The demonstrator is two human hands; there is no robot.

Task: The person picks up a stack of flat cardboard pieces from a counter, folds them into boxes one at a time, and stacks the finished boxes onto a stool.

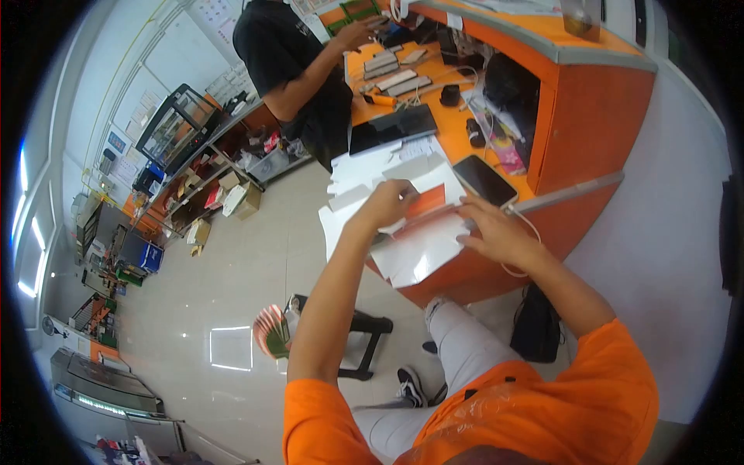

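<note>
Mid-frame, the carton (418, 249) is overhanging the tabletop (452, 144), probably light, slick and easily creased, best held by its edges, while the left hand (390, 203) is resting with fingers curled, pinch unclear, the right hand (498, 232) with fingers spread.

My card (422, 260) looks like stiff paper, smooth, and so shiny that it throws back a bright spot. The phone (485, 180) has a slick face, like glass. The screen (394, 129) looks flat and glossy too. My bench (456, 146) has a smooth top. The floor (186, 302) is so shiny that lights show in it. My shirt (573, 403) is dull cloth, and so are my pants (469, 345). The stool (377, 327) looks like plastic.
</note>
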